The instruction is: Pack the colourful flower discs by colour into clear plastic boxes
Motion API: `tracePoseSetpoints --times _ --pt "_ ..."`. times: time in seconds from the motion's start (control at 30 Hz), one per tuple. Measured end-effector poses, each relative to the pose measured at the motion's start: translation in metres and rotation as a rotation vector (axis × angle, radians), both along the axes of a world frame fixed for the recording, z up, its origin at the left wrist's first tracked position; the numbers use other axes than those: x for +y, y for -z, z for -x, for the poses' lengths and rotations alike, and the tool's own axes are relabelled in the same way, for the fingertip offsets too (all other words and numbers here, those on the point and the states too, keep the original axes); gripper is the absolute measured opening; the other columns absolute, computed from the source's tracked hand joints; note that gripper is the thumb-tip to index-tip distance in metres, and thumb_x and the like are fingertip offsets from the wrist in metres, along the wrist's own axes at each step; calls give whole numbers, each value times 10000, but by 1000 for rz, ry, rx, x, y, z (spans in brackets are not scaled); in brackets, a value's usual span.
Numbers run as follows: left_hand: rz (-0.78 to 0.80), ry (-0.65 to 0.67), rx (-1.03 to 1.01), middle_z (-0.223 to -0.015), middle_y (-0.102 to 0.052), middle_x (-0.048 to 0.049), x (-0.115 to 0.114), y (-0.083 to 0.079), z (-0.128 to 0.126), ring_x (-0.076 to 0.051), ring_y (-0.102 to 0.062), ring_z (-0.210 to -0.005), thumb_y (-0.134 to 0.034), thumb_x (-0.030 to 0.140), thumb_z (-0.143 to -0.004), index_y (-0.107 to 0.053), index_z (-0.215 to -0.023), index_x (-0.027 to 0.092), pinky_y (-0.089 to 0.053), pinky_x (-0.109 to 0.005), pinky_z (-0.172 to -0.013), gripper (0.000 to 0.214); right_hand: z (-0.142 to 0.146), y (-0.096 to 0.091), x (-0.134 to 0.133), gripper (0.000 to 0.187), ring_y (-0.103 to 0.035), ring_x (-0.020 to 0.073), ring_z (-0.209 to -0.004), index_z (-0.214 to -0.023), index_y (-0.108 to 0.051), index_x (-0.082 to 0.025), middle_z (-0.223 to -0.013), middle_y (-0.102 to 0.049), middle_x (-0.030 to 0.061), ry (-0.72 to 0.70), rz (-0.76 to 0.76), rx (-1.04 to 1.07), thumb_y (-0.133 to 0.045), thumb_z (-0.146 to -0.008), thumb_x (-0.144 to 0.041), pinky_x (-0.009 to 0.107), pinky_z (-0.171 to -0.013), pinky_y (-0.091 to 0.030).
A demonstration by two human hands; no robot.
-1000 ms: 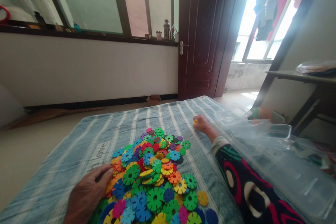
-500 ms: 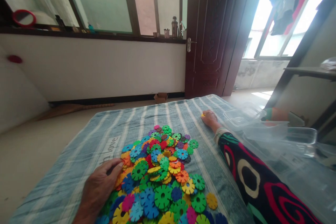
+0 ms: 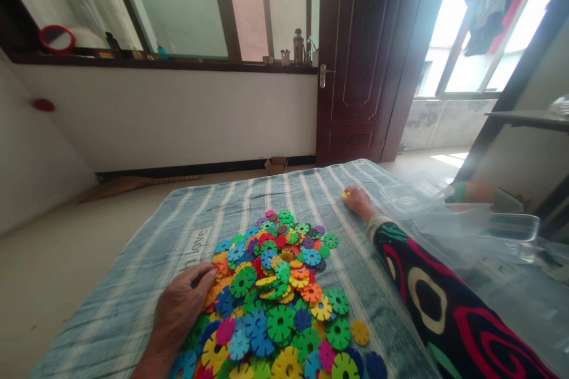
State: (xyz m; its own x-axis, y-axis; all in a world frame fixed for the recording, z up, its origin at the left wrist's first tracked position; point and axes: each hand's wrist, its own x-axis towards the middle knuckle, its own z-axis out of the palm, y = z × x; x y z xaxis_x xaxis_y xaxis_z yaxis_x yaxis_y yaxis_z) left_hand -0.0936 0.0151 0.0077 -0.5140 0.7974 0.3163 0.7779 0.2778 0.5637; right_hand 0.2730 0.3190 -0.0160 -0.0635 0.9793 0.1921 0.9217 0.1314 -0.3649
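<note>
A large heap of colourful plastic snowflake discs (image 3: 280, 323) lies on a striped blue cloth, in green, blue, yellow, orange, red, purple and pink. At the heap's left edge is my left hand (image 3: 184, 302), its fingers curled and the tips against orange discs. Whether it pinches one of them is hidden. Beyond the heap, to the right, my right hand (image 3: 357, 198) rests low over the cloth with its fingers closed. A yellow disc (image 3: 345, 194) shows at its fingertips, mostly covered by the hand.
The striped cloth (image 3: 151, 237) covers the raised surface under the heap. Clear plastic containers (image 3: 511, 231) stand to the right, beside my sleeved right arm. A small cardboard box (image 3: 276, 164) sits on the floor by the wall, near a dark red door (image 3: 355, 71).
The whole view has shifted slightly, so things appear a little farther right. Both hands stay in about the same places, the right one still with the yellow disc.
</note>
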Motion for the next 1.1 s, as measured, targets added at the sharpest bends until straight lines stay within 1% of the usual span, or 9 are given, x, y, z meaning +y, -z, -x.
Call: tracePoseSetpoints --times 0.1,0.33,0.47,0.57,0.63,0.7,0.77,0.9,1.1 --pt "-9 6 17 -936 -764 -32 -1 -1 0 -264 -703 -884 -522 497 -667 -727 -751 259 -534 -337 -887 325 3 -2 0 396 -593 260 -1082 -1153 -694 -225 -1193 -649 106 13 5 26 -557 -782 -243 332 -875 -453" --pt "-27 9 21 -921 -764 -30 0 2 1 -258 -700 -876 -521 498 -661 -726 -745 255 -541 -320 -854 329 0 -12 -11 324 -604 304 -1041 -1035 -739 -196 -1106 -665 129 -17 11 41 -622 -743 -277 365 -839 -464" --pt "-24 10 17 -917 -764 -34 -1 2 1 -256 -700 -872 -524 492 -665 -726 -749 248 -538 -313 -855 328 14 -26 -36 427 -538 348 -1118 -1161 -673 -118 -1173 -605 199 -79 -70 54 -612 -802 -341 434 -890 -438" --pt "-34 34 18 -918 -766 -26 -2 2 0 -247 -699 -880 -531 483 -676 -729 -755 252 -537 -297 -848 315 41 -33 -68 381 -505 275 -1161 -1199 -653 -175 -1215 -592 143 -265 -153 71 -560 -868 -339 392 -962 -399" --pt "-34 29 14 -926 -766 -27 -3 1 0 -243 -699 -879 -532 484 -680 -731 -762 251 -536 -296 -850 318 62 -33 -90 307 -509 216 -1152 -1102 -700 -253 -1190 -616 64 -450 -172 73 -652 -808 -328 324 -974 -388" --pt "-28 21 7 -937 -765 -29 -3 1 -2 -242 -699 -888 -531 484 -681 -732 -769 247 -532 -293 -859 322 79 -30 -107 313 -506 224 -1142 -1040 -720 -252 -1171 -617 60 -663 -184 74 -721 -729 -293 326 -950 -397" --pt "-28 20 6 -937 -765 -28 -3 0 -3 -243 -698 -900 -525 479 -683 -732 -768 245 -530 -290 -862 323 91 -25 -117 287 -505 251 -1109 -953 -732 -225 -1111 -619 76 -800 -174 51 -745 -670 -275 343 -898 -412" --pt "-50 34 21 -899 -765 -20 -4 1 -4 -233 -700 -864 -507 477 -695 -725 -740 246 -539 -287 -824 321 101 -17 -124 138 -516 229 -962 -758 -694 -189 -892 -602 50 -844 -146 -8 -716 -636 -251 312 -793 -404" --pt "-77 36 31 -856 -762 -5 -2 5 -3 -221 -697 -828 -508 464 -698 -717 -714 253 -541 -273 -783 297 89 -30 -129 143 -527 188 -894 -698 -640 -175 -876 -604 42 -975 -155 12 -733 -676 -282 278 -767 -380"
